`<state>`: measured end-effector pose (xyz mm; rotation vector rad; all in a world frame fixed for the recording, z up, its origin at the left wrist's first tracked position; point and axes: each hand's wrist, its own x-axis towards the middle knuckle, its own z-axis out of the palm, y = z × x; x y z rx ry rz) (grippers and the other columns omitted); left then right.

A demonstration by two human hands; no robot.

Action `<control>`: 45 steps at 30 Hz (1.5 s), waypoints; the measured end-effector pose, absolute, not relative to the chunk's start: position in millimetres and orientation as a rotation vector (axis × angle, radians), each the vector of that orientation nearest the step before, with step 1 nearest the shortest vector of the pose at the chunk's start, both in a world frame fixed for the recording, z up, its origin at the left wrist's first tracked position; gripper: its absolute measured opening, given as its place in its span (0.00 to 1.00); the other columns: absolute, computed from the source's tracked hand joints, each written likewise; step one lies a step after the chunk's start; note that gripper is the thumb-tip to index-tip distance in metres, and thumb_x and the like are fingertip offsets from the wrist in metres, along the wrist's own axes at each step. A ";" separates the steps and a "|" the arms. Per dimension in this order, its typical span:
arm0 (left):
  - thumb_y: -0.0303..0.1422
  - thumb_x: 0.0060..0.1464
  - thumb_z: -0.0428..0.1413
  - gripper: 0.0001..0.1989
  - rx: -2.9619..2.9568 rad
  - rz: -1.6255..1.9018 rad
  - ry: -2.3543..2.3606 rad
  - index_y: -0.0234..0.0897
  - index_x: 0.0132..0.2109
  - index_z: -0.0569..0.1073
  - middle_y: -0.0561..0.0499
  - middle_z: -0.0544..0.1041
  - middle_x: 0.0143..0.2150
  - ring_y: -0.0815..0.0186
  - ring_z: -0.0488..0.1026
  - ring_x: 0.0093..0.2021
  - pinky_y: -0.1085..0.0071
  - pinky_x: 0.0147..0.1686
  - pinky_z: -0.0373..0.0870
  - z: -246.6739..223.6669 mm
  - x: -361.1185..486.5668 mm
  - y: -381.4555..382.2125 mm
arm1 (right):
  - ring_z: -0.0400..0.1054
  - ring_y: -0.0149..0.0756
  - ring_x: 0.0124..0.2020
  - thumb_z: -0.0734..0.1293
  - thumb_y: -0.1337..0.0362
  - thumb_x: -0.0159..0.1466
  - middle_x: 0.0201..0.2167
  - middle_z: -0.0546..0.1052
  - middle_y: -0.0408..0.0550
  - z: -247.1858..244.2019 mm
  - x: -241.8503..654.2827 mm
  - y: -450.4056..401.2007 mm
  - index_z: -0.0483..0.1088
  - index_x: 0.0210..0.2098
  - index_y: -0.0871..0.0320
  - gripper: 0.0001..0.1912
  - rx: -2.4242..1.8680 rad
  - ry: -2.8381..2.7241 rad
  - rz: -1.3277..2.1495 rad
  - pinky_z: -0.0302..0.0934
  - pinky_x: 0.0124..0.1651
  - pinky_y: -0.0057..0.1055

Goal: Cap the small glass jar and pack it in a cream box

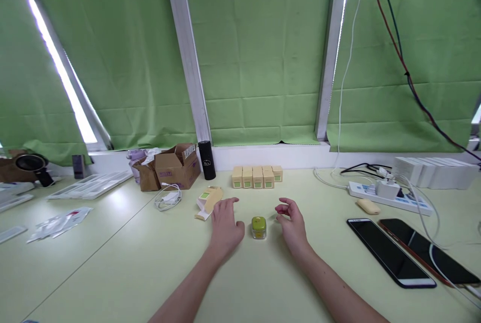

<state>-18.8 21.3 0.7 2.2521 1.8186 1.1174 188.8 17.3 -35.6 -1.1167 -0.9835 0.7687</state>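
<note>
A small clear jar with a green lid (259, 227) stands upright on the table between my hands, touched by neither. To its left is my left hand (226, 225), palm down with the fingers stretched forward and the thumb apart. Its fingertips are beside an opened, crumpled small cardboard box (209, 201); whether they touch it I cannot tell. On the jar's other side my right hand (291, 222) is held with curved fingers apart and nothing between them. Beyond the jar stand several small tan boxes with green labels (252, 177) in a row.
At the back left are a brown carton (176, 167), a black cylinder (207, 160) and a coiled white cable (168, 197). On the right lie two phones (391, 253), a tan oval object (368, 206) and a power strip (391, 196) with loose cables.
</note>
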 end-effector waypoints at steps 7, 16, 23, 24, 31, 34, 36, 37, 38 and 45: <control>0.33 0.57 0.54 0.28 1.886 1.054 2.464 0.36 0.64 0.62 0.35 0.70 0.60 0.44 0.60 0.64 0.49 0.60 0.59 25.1 -53.4 59.5 | 0.72 0.43 0.43 0.66 0.65 0.54 0.37 0.76 0.46 -38.4 189.3 20.0 0.70 0.48 0.51 0.20 -1.137 -1.008 0.758 0.67 0.44 0.38; 0.44 0.56 0.57 0.41 1.924 0.520 2.605 0.30 0.69 0.53 0.30 0.73 0.60 0.39 0.63 0.65 0.47 0.60 0.56 22.8 -94.6 97.4 | 0.71 0.41 0.41 0.65 0.64 0.56 0.38 0.75 0.45 -36.4 186.2 17.8 0.69 0.48 0.51 0.19 -1.127 -1.030 0.764 0.66 0.43 0.37; 0.38 0.58 0.54 0.34 2.086 0.499 2.596 0.28 0.68 0.56 0.32 0.80 0.51 0.43 0.69 0.59 0.51 0.57 0.57 17.0 -87.9 89.4 | 0.72 0.41 0.41 0.65 0.63 0.58 0.38 0.76 0.45 -38.2 185.0 17.3 0.69 0.49 0.52 0.19 -1.119 -1.065 0.726 0.67 0.42 0.37; 0.38 0.60 0.52 0.33 2.118 0.533 2.591 0.28 0.68 0.56 0.32 0.80 0.51 0.43 0.70 0.59 0.52 0.56 0.57 16.6 -85.9 86.4 | 0.72 0.41 0.41 0.65 0.63 0.58 0.38 0.76 0.46 -37.4 184.5 16.3 0.69 0.50 0.51 0.19 -1.118 -1.072 0.716 0.67 0.42 0.37; 0.39 0.64 0.50 0.30 2.343 0.901 2.442 0.29 0.67 0.58 0.34 0.81 0.48 0.45 0.70 0.59 0.53 0.56 0.57 30.0 -57.1 59.1 | 0.71 0.45 0.47 0.65 0.58 0.64 0.43 0.78 0.48 -22.3 178.3 3.6 0.72 0.50 0.50 0.15 -1.124 -1.220 0.600 0.64 0.52 0.45; 0.38 0.65 0.51 0.27 2.543 1.180 2.229 0.30 0.66 0.60 0.35 0.81 0.50 0.47 0.71 0.58 0.53 0.57 0.57 38.1 -38.7 42.8 | 0.69 0.48 0.52 0.66 0.54 0.65 0.45 0.79 0.50 -16.1 174.6 -2.0 0.73 0.52 0.49 0.17 -1.118 -1.276 0.580 0.61 0.57 0.49; 0.38 0.65 0.52 0.26 2.697 1.338 2.037 0.32 0.66 0.60 0.35 0.80 0.52 0.47 0.71 0.58 0.52 0.56 0.57 40.3 -26.8 31.0 | 0.69 0.48 0.53 0.67 0.52 0.65 0.47 0.79 0.50 -13.2 171.9 -4.9 0.74 0.53 0.47 0.18 -1.107 -1.298 0.589 0.60 0.59 0.50; 0.38 0.65 0.53 0.26 2.782 1.407 1.928 0.33 0.66 0.61 0.36 0.80 0.53 0.47 0.71 0.58 0.52 0.57 0.57 40.1 -21.2 25.2 | 0.69 0.48 0.53 0.67 0.51 0.65 0.47 0.79 0.50 -12.2 170.6 -6.2 0.74 0.53 0.47 0.19 -1.101 -1.305 0.603 0.60 0.60 0.50; 0.37 0.65 0.54 0.26 2.861 1.468 1.817 0.34 0.66 0.61 0.37 0.80 0.54 0.48 0.71 0.58 0.52 0.57 0.57 39.1 -16.1 19.8 | 0.69 0.49 0.54 0.68 0.51 0.64 0.48 0.79 0.50 -11.4 169.2 -7.2 0.74 0.54 0.47 0.20 -1.096 -1.307 0.623 0.60 0.61 0.50; 0.28 0.62 0.54 0.28 3.042 1.602 1.378 0.39 0.68 0.58 0.40 0.78 0.58 0.49 0.70 0.61 0.51 0.59 0.55 23.6 5.5 -0.8 | 0.72 0.49 0.52 0.70 0.49 0.62 0.47 0.80 0.52 -10.5 163.8 -7.4 0.75 0.49 0.52 0.20 -1.023 -1.231 0.737 0.66 0.55 0.45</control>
